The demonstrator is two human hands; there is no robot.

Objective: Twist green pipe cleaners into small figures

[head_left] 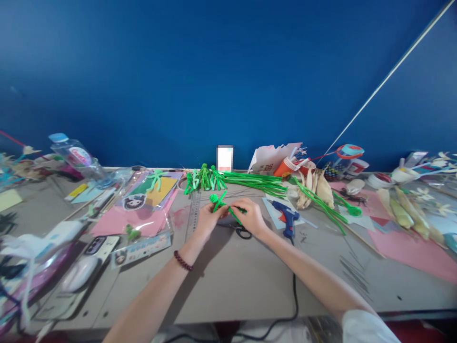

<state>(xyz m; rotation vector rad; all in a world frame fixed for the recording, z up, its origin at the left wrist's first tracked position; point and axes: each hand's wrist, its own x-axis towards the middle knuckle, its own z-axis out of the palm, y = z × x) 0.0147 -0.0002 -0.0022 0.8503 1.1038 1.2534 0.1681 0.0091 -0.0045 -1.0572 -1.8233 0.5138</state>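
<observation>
Left hand pinches green fuzzy piece in fingers, likely to steady it; right hand seems to grip lower strand, contact partly hidden. Scissors just below fingers, glue gun to their right, presumably for easy reach; stem bundle beyond.

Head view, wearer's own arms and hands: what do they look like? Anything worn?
Left hand and right hand: both ungloved. A dark red bracelet of small round beads circles the left wrist; the right wrist shows no band. A pale, near-white fabric sleeve covers the right arm around the elbow, leaving the forearm bare. No left sleeve shows in frame.
</observation>
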